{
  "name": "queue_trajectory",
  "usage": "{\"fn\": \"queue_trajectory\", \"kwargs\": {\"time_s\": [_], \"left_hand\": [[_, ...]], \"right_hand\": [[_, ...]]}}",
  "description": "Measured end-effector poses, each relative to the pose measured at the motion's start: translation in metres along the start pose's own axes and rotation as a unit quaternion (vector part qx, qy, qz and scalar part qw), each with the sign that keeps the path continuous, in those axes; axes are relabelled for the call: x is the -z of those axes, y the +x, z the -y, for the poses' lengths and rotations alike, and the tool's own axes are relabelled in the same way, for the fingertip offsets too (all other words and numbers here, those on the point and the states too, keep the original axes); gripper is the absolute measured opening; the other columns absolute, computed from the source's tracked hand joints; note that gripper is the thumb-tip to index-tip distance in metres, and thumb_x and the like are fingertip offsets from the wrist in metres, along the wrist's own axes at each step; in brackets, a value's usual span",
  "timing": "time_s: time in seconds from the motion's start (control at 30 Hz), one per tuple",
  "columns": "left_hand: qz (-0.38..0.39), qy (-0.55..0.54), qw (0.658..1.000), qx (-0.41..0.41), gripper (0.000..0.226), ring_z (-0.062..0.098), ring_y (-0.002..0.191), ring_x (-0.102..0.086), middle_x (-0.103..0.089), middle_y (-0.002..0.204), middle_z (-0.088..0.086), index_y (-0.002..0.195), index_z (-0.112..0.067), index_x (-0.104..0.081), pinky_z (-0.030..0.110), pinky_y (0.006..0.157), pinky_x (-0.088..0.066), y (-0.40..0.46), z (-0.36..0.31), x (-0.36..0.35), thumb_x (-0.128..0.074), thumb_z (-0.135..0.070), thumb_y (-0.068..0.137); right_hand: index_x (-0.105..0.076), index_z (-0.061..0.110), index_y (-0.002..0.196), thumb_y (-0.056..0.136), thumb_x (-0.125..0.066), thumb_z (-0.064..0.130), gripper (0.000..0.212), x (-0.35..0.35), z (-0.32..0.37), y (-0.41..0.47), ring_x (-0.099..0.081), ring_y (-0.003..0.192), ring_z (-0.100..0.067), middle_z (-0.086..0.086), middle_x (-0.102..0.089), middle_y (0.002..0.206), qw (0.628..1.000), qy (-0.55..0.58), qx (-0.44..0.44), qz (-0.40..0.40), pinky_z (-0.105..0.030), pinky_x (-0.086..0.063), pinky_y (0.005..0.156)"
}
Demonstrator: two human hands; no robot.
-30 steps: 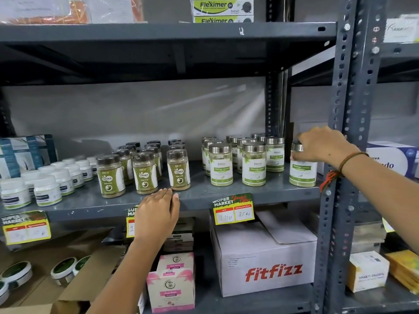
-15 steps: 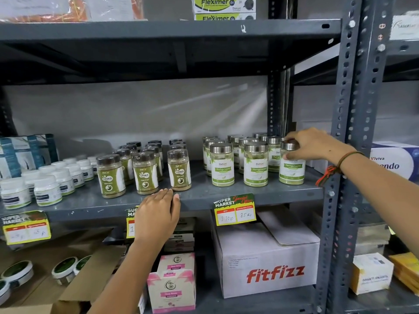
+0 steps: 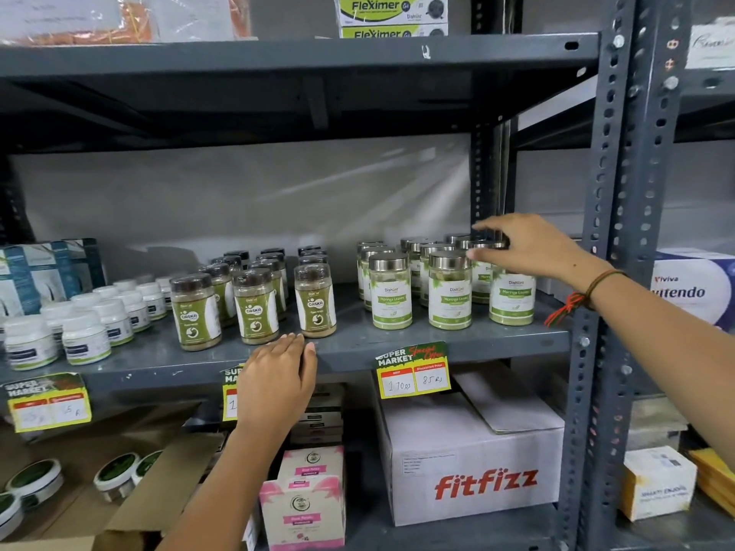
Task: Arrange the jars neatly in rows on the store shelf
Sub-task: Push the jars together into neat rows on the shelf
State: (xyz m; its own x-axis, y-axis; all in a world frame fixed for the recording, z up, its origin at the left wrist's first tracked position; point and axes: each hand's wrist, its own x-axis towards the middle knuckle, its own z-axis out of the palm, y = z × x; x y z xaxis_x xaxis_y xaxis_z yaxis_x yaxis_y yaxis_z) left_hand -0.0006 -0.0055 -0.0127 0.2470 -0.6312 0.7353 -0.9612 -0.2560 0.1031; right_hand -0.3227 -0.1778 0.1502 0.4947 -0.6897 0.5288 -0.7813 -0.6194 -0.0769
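A big grey metal shelf (image 3: 397, 353) holds lots of jars and tubs. Under it sits a large white box (image 3: 473, 459) with "fitfizz" in red letters. Just left of that box is a small pink box (image 3: 304, 511).

On the shelf, at the left, stand rows of little white tubs (image 3: 85, 336). In the middle stand brown-lid jars (image 3: 254, 306) with green labels, lined up in three rows going back. At the right stand silver-lid jars (image 3: 419, 288) with white and green labels that say "Moringa Leaves". Three of these make the front row, and more stand behind them.

The jar at the right end (image 3: 512, 298) of that front row stands upright on the shelf, near the grey post (image 3: 596, 272).

The right hand (image 3: 529, 248) is over the top of that jar and hides most of its lid. Its fingers (image 3: 483, 225) are spread out, not wrapped tight. I cannot tell if they touch the lid. A red and brown string is tied round the wrist.

The left hand (image 3: 278, 377) lies flat on the front edge of the shelf, just in front of the brown-lid jars. Its fingers are straight and close together and hold nothing. It covers part of a yellow price tag (image 3: 230, 393). Another yellow price tag (image 3: 413, 371) hangs to the right and says "170" and "85".
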Motion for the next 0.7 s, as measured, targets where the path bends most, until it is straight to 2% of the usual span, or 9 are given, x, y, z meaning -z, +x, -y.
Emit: {"fn": "queue_trajectory", "kwargs": {"time_s": [0.07,0.2,0.27,0.6,0.7], "left_hand": [[-0.001,0.0,1.0,0.001,0.044,0.022,0.1,-0.065,-0.071,0.109,0.006,0.108,-0.01,-0.071,0.037,0.086,-0.049,0.0,0.0,0.0,-0.038,-0.037,0.096],[-0.006,-0.003,1.0,0.001,0.043,0.022,0.101,-0.065,-0.071,0.108,0.007,0.107,-0.009,-0.071,0.037,0.087,-0.049,0.0,0.0,0.0,-0.039,-0.036,0.095],[-0.007,-0.002,1.0,0.0,0.043,0.022,0.1,-0.065,-0.071,0.107,0.007,0.106,-0.009,-0.071,0.037,0.086,-0.05,-0.001,0.0,0.001,-0.04,-0.036,0.095],[-0.011,-0.003,1.0,-0.004,0.042,0.022,0.099,-0.066,-0.071,0.107,0.007,0.106,-0.009,-0.071,0.036,0.086,-0.049,0.0,0.001,0.0,-0.041,-0.035,0.095],[-0.012,-0.006,1.0,-0.002,0.042,0.022,0.1,-0.065,-0.071,0.108,0.006,0.106,-0.01,-0.071,0.036,0.086,-0.049,-0.001,0.001,-0.001,-0.04,-0.036,0.096]], "right_hand": [[-0.051,0.022,0.141,0.078,-0.049,0.076,0.083,-0.003,0.014,0.004,-0.053,0.128,-0.029,-0.006,-0.055,0.143,1.0,-0.007,0.022,0.02,-0.048,-0.043,0.106],[-0.044,0.02,0.146,0.082,-0.055,0.067,0.08,-0.007,0.033,0.006,-0.051,0.131,-0.028,-0.006,-0.054,0.143,0.995,-0.065,0.037,0.07,-0.048,-0.024,0.116],[-0.043,0.021,0.146,0.082,-0.058,0.066,0.08,-0.009,0.036,0.006,-0.05,0.132,-0.026,-0.004,-0.054,0.144,0.993,-0.078,0.037,0.082,-0.048,-0.019,0.118],[-0.054,0.02,0.137,0.076,-0.062,0.068,0.078,-0.014,0.039,0.008,-0.059,0.119,-0.023,-0.003,-0.064,0.131,0.995,-0.071,0.041,0.054,-0.046,-0.028,0.116],[-0.052,0.021,0.139,0.075,-0.061,0.071,0.081,-0.014,0.04,0.008,-0.058,0.121,-0.024,-0.003,-0.063,0.132,0.994,-0.086,0.038,0.056,-0.047,-0.024,0.116]]}}
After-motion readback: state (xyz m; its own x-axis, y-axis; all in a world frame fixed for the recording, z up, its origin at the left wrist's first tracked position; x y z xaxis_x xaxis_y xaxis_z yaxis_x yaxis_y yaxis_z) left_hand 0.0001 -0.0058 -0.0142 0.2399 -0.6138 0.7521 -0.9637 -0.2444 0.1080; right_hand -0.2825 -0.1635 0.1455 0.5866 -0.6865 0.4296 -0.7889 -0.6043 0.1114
